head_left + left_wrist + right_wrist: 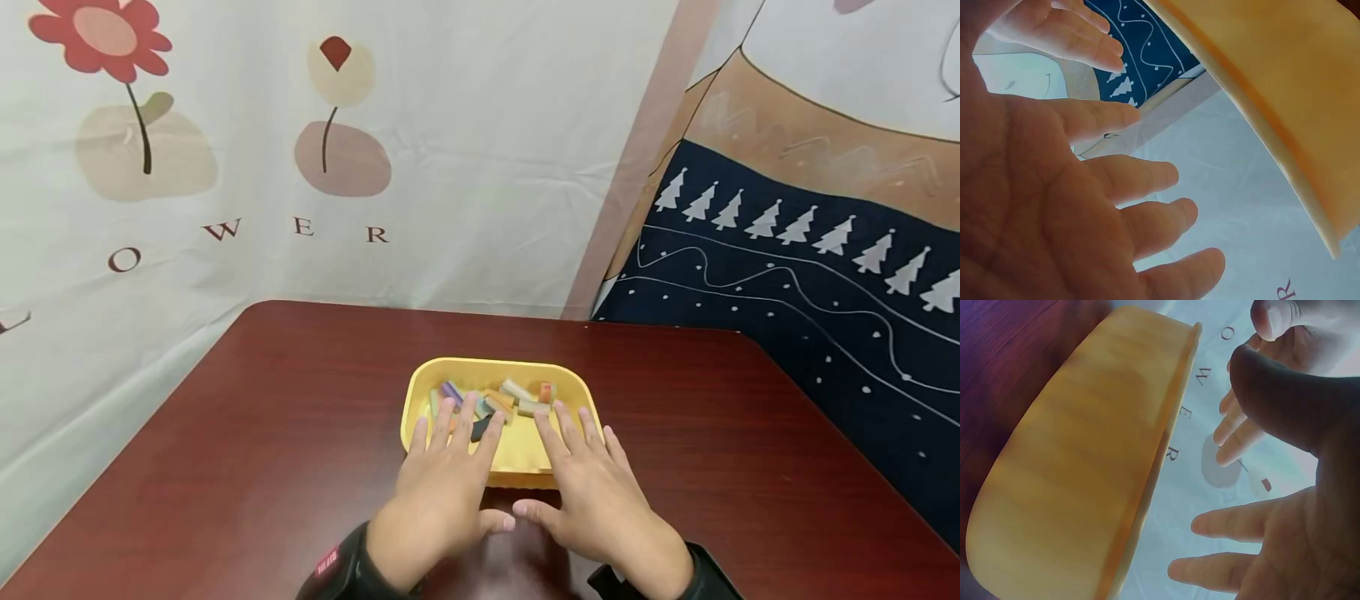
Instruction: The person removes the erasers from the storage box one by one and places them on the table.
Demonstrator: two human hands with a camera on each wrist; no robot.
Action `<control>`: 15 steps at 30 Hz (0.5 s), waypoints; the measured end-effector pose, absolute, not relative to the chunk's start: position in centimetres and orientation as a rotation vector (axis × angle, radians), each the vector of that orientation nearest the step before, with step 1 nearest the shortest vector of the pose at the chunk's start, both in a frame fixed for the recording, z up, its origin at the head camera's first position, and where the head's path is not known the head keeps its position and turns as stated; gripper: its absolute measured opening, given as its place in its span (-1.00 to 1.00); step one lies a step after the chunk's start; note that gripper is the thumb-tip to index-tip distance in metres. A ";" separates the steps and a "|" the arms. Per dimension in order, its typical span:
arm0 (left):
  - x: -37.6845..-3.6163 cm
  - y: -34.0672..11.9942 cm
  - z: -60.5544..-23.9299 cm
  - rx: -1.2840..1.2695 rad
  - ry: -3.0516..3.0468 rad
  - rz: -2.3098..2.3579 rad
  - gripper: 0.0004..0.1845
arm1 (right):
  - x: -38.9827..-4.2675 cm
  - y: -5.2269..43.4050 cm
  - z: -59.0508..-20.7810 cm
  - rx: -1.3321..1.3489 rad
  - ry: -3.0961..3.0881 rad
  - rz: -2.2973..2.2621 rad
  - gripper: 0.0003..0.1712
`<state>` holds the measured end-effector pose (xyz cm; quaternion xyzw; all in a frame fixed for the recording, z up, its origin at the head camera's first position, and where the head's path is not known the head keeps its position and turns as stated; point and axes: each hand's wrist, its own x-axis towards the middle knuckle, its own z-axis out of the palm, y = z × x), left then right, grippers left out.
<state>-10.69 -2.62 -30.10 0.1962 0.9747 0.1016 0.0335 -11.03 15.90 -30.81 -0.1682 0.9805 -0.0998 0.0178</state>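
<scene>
Left hand (441, 493), right hand (597, 500) spread by yellow tray (525, 454); only head view shows coloured pieces (499, 400) inside.

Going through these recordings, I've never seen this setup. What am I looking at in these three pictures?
There is no machine: a person works with a bare left hand and a bare right hand. One picture comes from a camera on the head, looking forward and down; the others come from cameras on each wrist. On the brown table sits a yellow tray with small coloured pieces inside. Both hands hover with spread fingers by its near side, and neither holds anything.
</scene>
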 end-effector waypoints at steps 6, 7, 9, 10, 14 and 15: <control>-12.5 -4.5 -29.4 0.591 2.988 0.659 -0.07 | -11.2 15.8 -30.8 -0.536 3.057 -0.297 0.16; -13.2 -5.3 -29.3 0.566 2.978 0.760 -0.12 | -11.3 15.8 -30.8 -0.536 3.055 -0.303 0.16; -14.8 -7.1 -29.3 0.488 2.970 0.932 -0.25 | -11.3 15.7 -30.8 -0.531 3.041 -0.327 0.15; -15.7 -8.2 -29.6 0.440 2.960 1.007 -0.31 | -11.4 15.7 -30.8 -0.526 3.034 -0.334 0.14; -18.4 -12.3 -31.5 0.350 2.706 1.388 -0.43 | -11.4 15.6 -31.0 -0.510 3.020 -0.346 0.11; -18.9 -13.0 -32.2 0.357 2.595 1.478 -0.43 | -11.4 15.6 -31.1 -0.508 3.019 -0.346 0.10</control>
